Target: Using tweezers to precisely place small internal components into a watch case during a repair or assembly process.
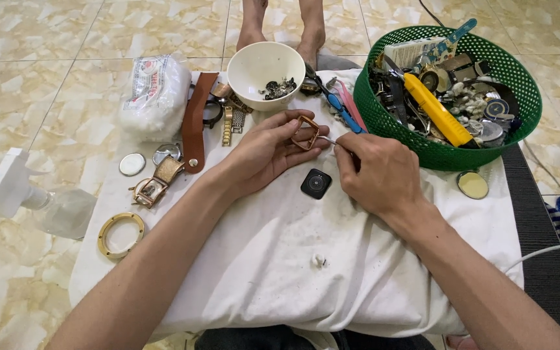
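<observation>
My left hand (264,152) pinches a small square copper-coloured watch frame (307,131) between thumb and fingers, just above the white cloth (280,259). My right hand (380,172) is closed around a thin metal tool (327,139) whose tip touches the frame's right side. A small black square watch part (316,183) lies on the cloth just below both hands. A tiny white piece (319,260) sits lower on the cloth.
A white bowl (265,65) with small metal parts stands behind my hands. A green basket (447,97) of tools and watch parts is at right. Brown strap (197,120), watch cases, a gold ring (120,234), a spray bottle (34,201) and a plastic bag (155,97) lie left. Another person's feet are at top.
</observation>
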